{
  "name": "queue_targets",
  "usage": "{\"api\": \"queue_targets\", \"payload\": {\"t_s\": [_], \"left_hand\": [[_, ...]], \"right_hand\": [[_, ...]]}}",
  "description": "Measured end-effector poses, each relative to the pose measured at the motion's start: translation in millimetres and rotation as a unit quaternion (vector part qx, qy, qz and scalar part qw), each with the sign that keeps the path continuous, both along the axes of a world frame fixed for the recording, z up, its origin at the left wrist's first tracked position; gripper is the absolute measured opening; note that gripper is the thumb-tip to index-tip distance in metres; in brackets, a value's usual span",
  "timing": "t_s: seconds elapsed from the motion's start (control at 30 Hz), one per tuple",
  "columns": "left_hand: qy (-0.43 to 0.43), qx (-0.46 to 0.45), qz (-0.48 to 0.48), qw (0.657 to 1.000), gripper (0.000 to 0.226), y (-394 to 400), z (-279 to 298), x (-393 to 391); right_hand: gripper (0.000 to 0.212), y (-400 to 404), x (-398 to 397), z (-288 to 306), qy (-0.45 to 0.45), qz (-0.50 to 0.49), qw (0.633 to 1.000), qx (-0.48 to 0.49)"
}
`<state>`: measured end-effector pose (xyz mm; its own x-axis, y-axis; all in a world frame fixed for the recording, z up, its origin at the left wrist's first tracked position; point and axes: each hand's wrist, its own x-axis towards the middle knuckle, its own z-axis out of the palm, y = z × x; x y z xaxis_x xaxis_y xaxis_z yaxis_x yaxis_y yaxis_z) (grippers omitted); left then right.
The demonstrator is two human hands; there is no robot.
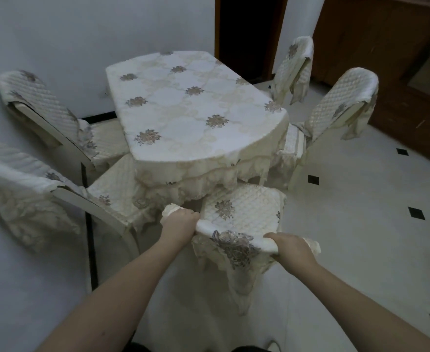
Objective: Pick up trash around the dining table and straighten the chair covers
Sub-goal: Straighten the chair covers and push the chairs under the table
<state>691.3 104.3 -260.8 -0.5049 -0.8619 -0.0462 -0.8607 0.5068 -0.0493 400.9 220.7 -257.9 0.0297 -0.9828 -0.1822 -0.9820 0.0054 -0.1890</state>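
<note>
Gripping the near chair cover (234,241): left hand (179,223) and right hand (291,246), fingers curled around its top corners. Likely tugging it square.

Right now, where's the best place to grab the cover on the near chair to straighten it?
Grip the near chair cover at the two ends of the backrest top, from behind, as the left hand and right hand do: it drapes over that edge, so both corners pull evenly.
</note>
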Motion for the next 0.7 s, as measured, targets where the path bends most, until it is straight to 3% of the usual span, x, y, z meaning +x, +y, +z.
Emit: {"api": "queue_targets", "payload": {"t_s": [0.17, 0.27, 0.37, 0.5, 0.7], "left_hand": [[0.011, 0.076, 0.051, 0.996, 0.001, 5.7, 12.6, -11.7], [0.043, 0.066, 0.065, 0.995, 0.008, 5.4, 15.2, -10.6], [0.026, 0.075, 0.036, 0.996, 0.04, -4.0, 5.6, -8.4], [0.023, 0.063, 0.036, 0.997, 0.017, -5.0, 11.6, -16.6], [0.035, 0.032, 0.066, 0.997, 0.018, -1.6, 8.4, -22.6]], "right_hand": [[0.024, -0.1, -5.9, 0.7, 0.01, 0.017, 1.0, 0.014], [0.039, -2.4, -8.5, 8.1, -0.003, 0.039, 0.998, 0.04], [0.028, -7.2, -13.5, 10.1, -0.005, 0.043, 0.998, 0.046], [0.039, -17.7, -19.7, 13.9, 0.011, 0.073, 0.996, 0.052], [0.041, -31.6, -30.6, 15.9, 0.032, 0.12, 0.989, 0.075]]}}
